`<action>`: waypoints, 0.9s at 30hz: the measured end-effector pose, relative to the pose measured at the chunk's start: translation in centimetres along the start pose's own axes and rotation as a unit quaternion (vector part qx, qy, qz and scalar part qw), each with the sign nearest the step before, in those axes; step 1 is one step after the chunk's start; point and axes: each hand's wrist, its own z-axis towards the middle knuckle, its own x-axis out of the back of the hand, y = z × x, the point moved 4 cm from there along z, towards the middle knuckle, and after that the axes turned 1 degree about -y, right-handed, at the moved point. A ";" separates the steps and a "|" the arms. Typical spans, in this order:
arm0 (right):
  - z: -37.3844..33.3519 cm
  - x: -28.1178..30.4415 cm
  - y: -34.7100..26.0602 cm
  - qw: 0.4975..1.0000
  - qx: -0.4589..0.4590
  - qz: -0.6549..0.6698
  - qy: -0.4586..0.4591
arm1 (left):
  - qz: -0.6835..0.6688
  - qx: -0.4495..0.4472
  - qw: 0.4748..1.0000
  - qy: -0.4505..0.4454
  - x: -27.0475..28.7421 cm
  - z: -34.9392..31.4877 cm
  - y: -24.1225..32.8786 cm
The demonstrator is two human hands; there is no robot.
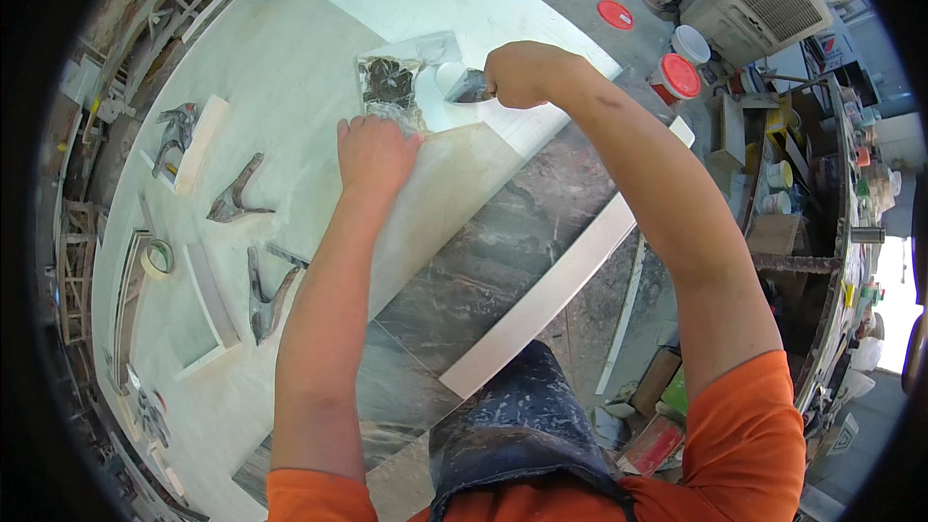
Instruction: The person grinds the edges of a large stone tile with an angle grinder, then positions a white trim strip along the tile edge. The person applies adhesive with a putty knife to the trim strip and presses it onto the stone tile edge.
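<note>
In my right hand [522, 75], closed in a fist, is a putty knife [471, 87]. Its broad metal blade lies against a patch of white paste [449, 77] on a small smeared board [441, 46]. A dark, crusted area [389, 83] covers the board's left part, edged with dried residue. My left hand [375, 150] bends its fingers over the near edge of this board and grips it, the thumb toward the right. The board rests on a large pale slab table [309, 77].
Spring clamps [238, 195] and pale strips [210, 300] lie left, with a tape roll [157, 259]. Dark marbled slabs [503, 232] and a long white strip [541, 300] run along the near edge. Buckets [677, 77] and an air cooler [759, 0] stand on the floor at right.
</note>
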 end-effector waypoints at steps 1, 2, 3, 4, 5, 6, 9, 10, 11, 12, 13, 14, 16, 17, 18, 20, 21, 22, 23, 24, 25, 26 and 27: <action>-1.0 0.9 -0.5 1.000 0.000 -0.013 0.001 | 0.011 0.004 1.000 -0.003 0.0 0.1 0.2; -1.9 1.9 -0.8 1.000 -0.001 -0.024 0.002 | 0.021 0.005 1.000 -0.005 -0.2 0.5 0.2; -3.3 2.4 -1.0 0.999 -0.008 -0.034 -0.003 | 0.028 0.001 1.000 -0.011 -0.6 0.5 0.6; -4.3 2.7 -0.5 0.999 -0.008 -0.036 0.001 | 0.017 0.007 0.999 -0.026 -0.2 0.5 1.0; -5.7 2.3 0.2 0.999 -0.011 -0.037 0.004 | 0.007 0.010 0.999 -0.041 0.5 0.6 1.2; -8.1 1.4 0.8 0.989 0.030 0.051 0.133 | -0.001 0.008 0.998 -0.059 1.0 0.8 1.4; -17.7 -2.1 0.4 0.874 0.038 0.349 0.338 | 0.010 -0.012 1.000 -0.018 0.6 -0.3 -0.4; -22.6 -3.8 -1.6 0.828 -0.052 0.484 0.279 | 0.017 -0.027 0.999 0.013 0.5 -1.0 -0.8; -26.6 -6.8 -2.4 0.769 -0.083 0.564 0.288 | 0.003 -0.071 0.994 0.087 0.5 -1.7 0.0; -30.6 -9.5 -3.9 0.708 -0.129 0.641 0.267 | -0.014 -0.113 0.981 0.159 -0.3 -3.1 0.8; -33.7 -13.4 -5.5 0.624 -0.151 0.719 0.266 | -0.029 -0.153 0.962 0.225 -1.0 -5.1 1.4; -36.1 -17.2 -7.5 0.547 -0.176 0.773 0.270 | -0.097 -0.229 0.947 0.202 -1.6 -7.8 2.6; -38.4 -24.0 -12.1 0.433 -0.218 0.827 0.285 | -0.200 -0.349 0.903 0.149 -1.4 -14.2 6.2; -38.6 -26.0 -14.3 0.398 -0.229 0.844 0.279 | -0.236 -0.395 0.880 0.117 -1.2 -17.8 7.5; -38.4 -27.6 -16.2 0.364 -0.228 0.858 0.281 | -0.250 -0.420 0.868 0.085 -1.5 -20.4 8.2; -37.4 -28.7 -18.3 0.316 -0.215 0.875 0.296 | -0.251 -0.449 0.856 0.062 -2.2 -23.2 9.2; -36.8 -29.0 -18.7 0.306 -0.216 0.874 0.310 | -0.238 -0.455 0.856 0.061 -2.6 -24.1 9.4; -36.2 -29.2 -18.7 0.296 -0.217 0.872 0.324 | -0.224 -0.461 0.857 0.060 -2.9 -24.6 9.5; -35.6 -29.4 -18.4 0.286 -0.217 0.870 0.337 | -0.222 -0.459 0.858 0.064 -3.0 -24.7 9.5; -35.0 -29.3 -17.9 0.296 -0.216 0.865 0.343 | -0.220 -0.457 0.859 0.066 -3.1 -24.7 9.5; -34.5 -29.6 -17.4 0.301 -0.212 0.859 0.354 | -0.218 -0.454 0.861 0.069 -3.2 -24.8 9.5; -33.9 -30.1 -16.8 0.306 -0.208 0.854 0.366 | -0.218 -0.457 0.860 0.070 -3.2 -24.8 9.6; -33.2 -30.3 -16.3 0.312 -0.202 0.849 0.375 | -0.216 -0.458 0.860 0.072 -3.2 -24.8 9.6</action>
